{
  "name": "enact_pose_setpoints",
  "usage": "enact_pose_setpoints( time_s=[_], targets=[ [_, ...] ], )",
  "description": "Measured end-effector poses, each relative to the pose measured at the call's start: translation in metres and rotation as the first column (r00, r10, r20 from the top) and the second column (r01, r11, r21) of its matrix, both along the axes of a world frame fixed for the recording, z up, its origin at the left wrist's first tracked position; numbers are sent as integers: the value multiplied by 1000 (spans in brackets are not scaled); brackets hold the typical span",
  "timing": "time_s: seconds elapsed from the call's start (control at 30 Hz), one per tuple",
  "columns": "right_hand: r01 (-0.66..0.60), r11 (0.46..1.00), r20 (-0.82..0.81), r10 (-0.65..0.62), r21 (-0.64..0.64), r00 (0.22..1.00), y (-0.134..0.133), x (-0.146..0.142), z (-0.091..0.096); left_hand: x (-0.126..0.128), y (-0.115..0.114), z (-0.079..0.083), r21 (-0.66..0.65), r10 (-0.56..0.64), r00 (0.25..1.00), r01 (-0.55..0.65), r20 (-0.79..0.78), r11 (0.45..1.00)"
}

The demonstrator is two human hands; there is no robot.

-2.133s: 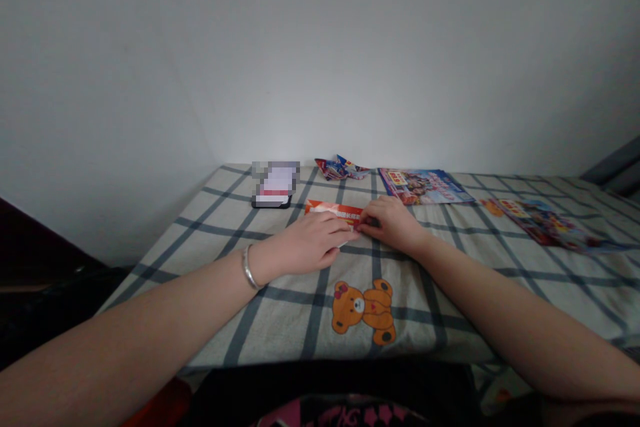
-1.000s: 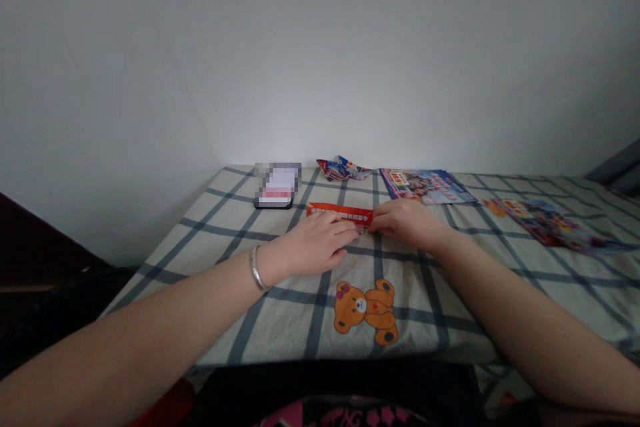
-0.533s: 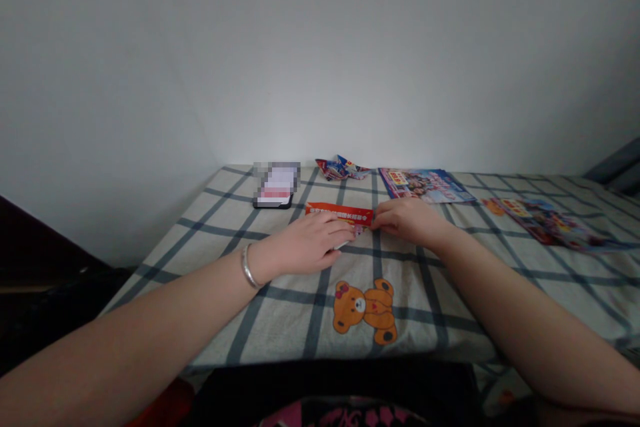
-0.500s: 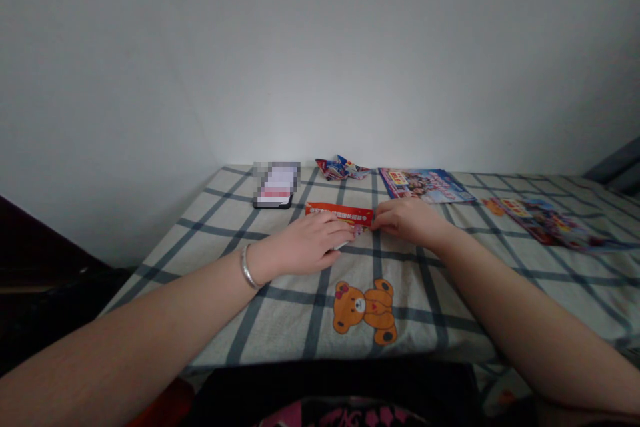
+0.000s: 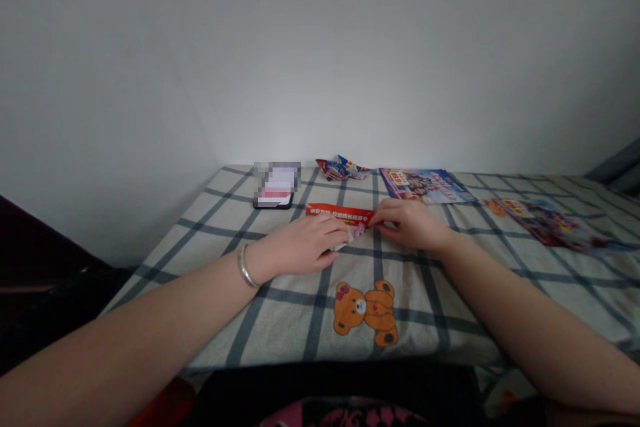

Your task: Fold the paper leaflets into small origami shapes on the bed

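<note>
A folded paper flyer (image 5: 345, 215), with a red strip of white lettering along its far side, lies on the tablecloth in front of me. My left hand (image 5: 307, 242) rests across its left part, fingers bent over the paper and thumb close to the near edge. A white flap pokes out from under those fingers. At the flyer's right end my right hand (image 5: 407, 223) pinches the corner between thumb and fingertips. Pinkish print shows between the two hands. What lies beneath my left palm is hidden.
A phone (image 5: 277, 185) with a lit, blurred screen lies beyond my left hand. Against the wall sits a folded paper shape (image 5: 343, 168). Printed flyers (image 5: 427, 185) lie to its right, and more flyers (image 5: 560, 223) farther right. The checked tablecloth (image 5: 270, 340) carries a bear print.
My left fingers have drawn back slightly to the left, showing more of the red strip's lettering and the white flap. My right hand keeps its pinch at the right corner.
</note>
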State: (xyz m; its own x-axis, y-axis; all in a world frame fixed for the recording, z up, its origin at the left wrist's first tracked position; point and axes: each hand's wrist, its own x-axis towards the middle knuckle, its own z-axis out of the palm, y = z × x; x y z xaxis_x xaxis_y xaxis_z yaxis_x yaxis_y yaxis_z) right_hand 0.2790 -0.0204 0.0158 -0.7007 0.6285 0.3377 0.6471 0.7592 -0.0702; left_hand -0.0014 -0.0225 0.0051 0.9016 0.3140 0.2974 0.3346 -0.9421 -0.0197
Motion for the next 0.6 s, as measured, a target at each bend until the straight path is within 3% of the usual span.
enact_pose_setpoints(
  time_s=[0.23,0.47,0.6],
  targets=[
    [-34,998,71,31,43,997,-4,-14,-7,-2,-1,1,23,38,999,-38,30,999],
    [-21,999,103,17,35,994,-3,-14,-6,-10,5,0,133,285,956,-292,70,947],
    [-10,1000,113,7,26,994,-4,-15,-5,-16,14,0,100,303,953,-303,12,948]
  ],
)
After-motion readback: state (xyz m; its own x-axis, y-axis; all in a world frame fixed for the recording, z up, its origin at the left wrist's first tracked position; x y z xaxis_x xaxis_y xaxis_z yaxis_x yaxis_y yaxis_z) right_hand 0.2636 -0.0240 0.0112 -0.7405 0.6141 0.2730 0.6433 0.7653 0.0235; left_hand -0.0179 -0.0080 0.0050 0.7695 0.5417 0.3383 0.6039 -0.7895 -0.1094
